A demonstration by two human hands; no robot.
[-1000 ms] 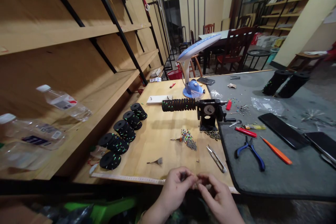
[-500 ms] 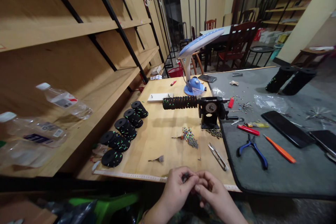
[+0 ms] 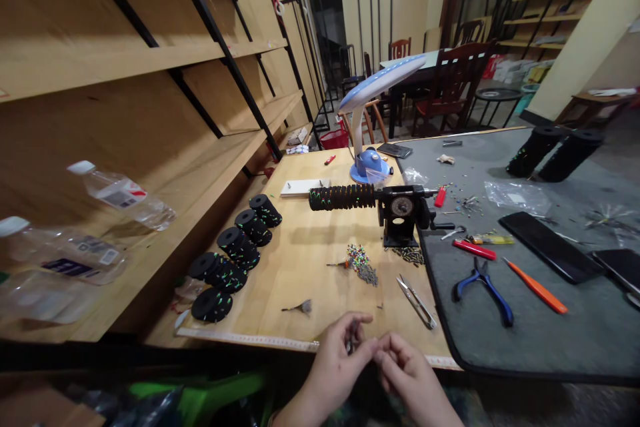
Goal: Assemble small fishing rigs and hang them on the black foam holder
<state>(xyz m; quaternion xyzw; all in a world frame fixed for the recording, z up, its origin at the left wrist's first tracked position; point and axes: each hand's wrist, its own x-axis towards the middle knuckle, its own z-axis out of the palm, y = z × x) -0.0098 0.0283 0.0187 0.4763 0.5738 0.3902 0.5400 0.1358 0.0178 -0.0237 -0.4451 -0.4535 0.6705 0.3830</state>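
Note:
My left hand [image 3: 336, 363] is at the table's front edge, its fingers curled around something small and dark that I cannot make out. Against its thumb tip meets my right hand [image 3: 411, 373], thumb and forefinger pinched together; what lies between them is too small to see. Just beyond on the wooden table [image 3: 300, 247] are a grey bristly tuft with a thin stem [image 3: 303, 307], a pile of coloured beads [image 3: 357, 255], a heap of small grey pieces [image 3: 369, 276] and metal thread snips [image 3: 417, 301].
A black hand-cranked winder [image 3: 400, 213] carries a ridged black foam roll [image 3: 341, 197]. Several black foam rolls [image 3: 239, 247] line the left side, by a shelf with bottles [image 3: 125, 193]. Blue-handled pliers [image 3: 483, 290] and an orange tool [image 3: 535, 285] lie on the grey mat [image 3: 550, 347]. A lamp [image 3: 370, 163] stands behind.
My left forefinger has lifted and straightened away from the thumb, so the curled fingers show more. The right hand has shifted slightly, its fingertips now pinched at the left thumb tip.

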